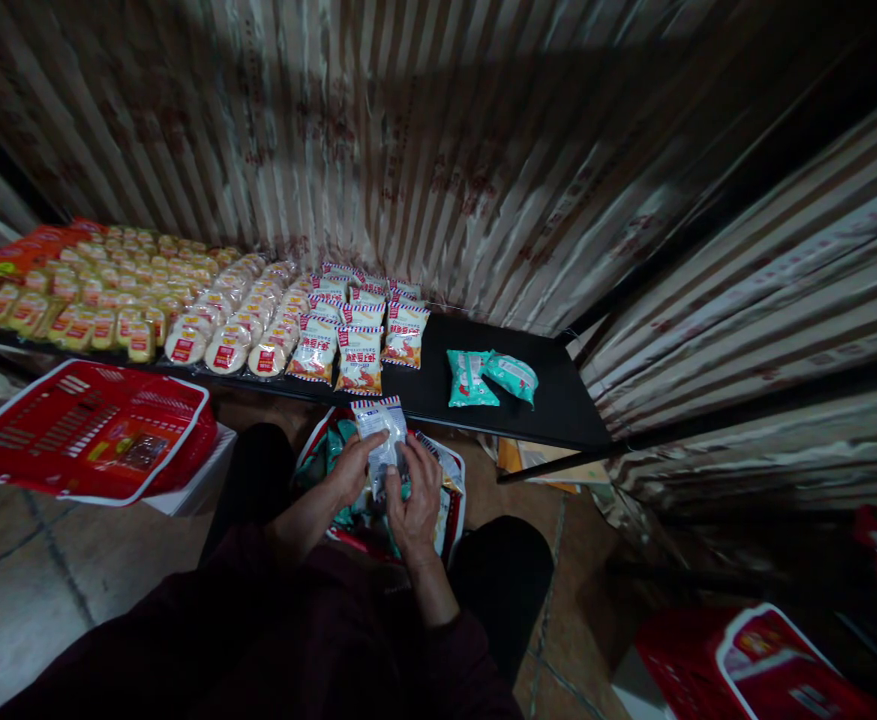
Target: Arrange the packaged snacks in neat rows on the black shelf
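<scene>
Clasping a snack packet [380, 428], both hands are closing their grip on it: the left hand [349, 472] is pinching its left edge, and the right hand [414, 500] is curling fingers round its lower right side. The packet is hanging just above a white-rimmed basket [459, 505] between the knees, which is holding teal packs. 2 teal packets [490, 378] are lying on the black worktop [558, 405] beside rows of snacks [258, 320]. A red basket [85, 430] at left is holding a few small items.

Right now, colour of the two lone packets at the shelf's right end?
Teal packets, white markings; head view.
</scene>
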`<state>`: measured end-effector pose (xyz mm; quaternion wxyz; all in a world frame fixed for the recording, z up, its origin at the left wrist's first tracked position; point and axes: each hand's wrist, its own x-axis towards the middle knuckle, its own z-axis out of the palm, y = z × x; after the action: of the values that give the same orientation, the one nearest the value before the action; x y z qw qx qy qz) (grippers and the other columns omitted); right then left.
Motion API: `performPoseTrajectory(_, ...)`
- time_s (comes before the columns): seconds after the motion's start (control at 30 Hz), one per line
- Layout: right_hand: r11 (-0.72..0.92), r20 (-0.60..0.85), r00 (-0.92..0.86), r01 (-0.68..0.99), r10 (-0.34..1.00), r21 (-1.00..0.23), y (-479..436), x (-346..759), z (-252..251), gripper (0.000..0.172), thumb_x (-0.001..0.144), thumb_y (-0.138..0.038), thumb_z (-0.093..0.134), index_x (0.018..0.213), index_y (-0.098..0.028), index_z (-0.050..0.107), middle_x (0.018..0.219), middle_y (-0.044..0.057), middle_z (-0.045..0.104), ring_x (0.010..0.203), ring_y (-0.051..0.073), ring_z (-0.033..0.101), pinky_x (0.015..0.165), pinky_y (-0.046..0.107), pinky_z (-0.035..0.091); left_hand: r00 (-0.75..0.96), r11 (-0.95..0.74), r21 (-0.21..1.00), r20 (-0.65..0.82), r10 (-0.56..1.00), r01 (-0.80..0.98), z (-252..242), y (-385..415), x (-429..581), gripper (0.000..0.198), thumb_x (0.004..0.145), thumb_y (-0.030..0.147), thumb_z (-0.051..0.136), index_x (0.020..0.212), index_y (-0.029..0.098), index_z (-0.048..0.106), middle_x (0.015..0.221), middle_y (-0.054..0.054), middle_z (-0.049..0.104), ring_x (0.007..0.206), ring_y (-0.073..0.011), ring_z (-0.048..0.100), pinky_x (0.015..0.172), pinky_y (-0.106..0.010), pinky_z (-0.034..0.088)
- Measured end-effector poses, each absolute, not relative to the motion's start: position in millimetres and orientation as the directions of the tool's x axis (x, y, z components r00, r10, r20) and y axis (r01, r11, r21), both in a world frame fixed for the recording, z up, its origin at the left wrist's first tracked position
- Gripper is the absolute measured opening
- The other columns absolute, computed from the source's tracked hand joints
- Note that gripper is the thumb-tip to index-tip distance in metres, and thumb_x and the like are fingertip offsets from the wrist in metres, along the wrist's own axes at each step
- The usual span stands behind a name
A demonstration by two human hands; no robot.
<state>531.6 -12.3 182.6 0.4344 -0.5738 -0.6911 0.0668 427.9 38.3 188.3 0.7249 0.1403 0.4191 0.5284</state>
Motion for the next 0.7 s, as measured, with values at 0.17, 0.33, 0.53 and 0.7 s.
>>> performPoseTrajectory(0.17, 0.301, 0.484, 0.047, 0.73, 0.874, -0.613, -9, 535, 183, 0.035, 0.09, -0.03, 0.043, 0.122, -0.018, 0.054, 0.128, 0.013, 0.053, 0.12, 0.025, 0.045, 0.098, 0.049, 0.039, 0.138, 0.445, 0.613, -0.481, 0.866, -0.653, 187, 42, 424, 0.036, 0.062, 0.032, 0.071, 0.092, 0.012, 0.066, 0.087, -0.009, 0.072, 0.087, -0.0243, 0.066, 0.081, -0.034, 0.05)
performPoseTrajectory(0.33, 0.294, 0.465, 0.037, 0.729, 0.884, -0.618, -11, 538, 180, 0.034, 0.091, -0.03, 0.042, 0.12, -0.018, 0.055, 0.125, 0.013, 0.057, 0.117, 0.024, 0.048, 0.098, 0.048, 0.04, 0.164, 0.47, 0.612, -0.488, 0.857, -0.636, 186, 43, 422, 0.035, 0.064, 0.033, 0.068, 0.092, 0.012, 0.066, 0.09, -0.009, 0.072, 0.088, -0.025, 0.066, 0.08, -0.035, 0.05)
performPoseTrajectory(0.53, 0.25, 0.428, 0.038, 0.765, 0.903, -0.594, -11, 539, 181, 0.035, 0.091, -0.03, 0.043, 0.12, -0.014, 0.055, 0.124, 0.015, 0.056, 0.116, 0.024, 0.048, 0.097, 0.047, 0.041, 0.109, 0.432, 0.653, -0.474, 0.874, -0.623, 186, 40, 427, 0.04, 0.057, 0.032, 0.075, 0.09, 0.013, 0.064, 0.084, -0.007, 0.071, 0.084, -0.0235, 0.066, 0.077, -0.032, 0.049)
performPoseTrajectory(0.7, 0.269, 0.458, 0.035, 0.769, 0.888, -0.58, -11, 535, 180, 0.036, 0.09, -0.03, 0.045, 0.123, -0.017, 0.052, 0.129, 0.015, 0.051, 0.121, 0.025, 0.045, 0.098, 0.048, 0.04, 0.067, 0.387, 0.71, -0.434, 0.898, -0.588, 188, 38, 433, 0.05, 0.055, 0.037, 0.078, 0.096, 0.013, 0.063, 0.088, -0.007, 0.071, 0.085, -0.0228, 0.066, 0.079, -0.032, 0.047)
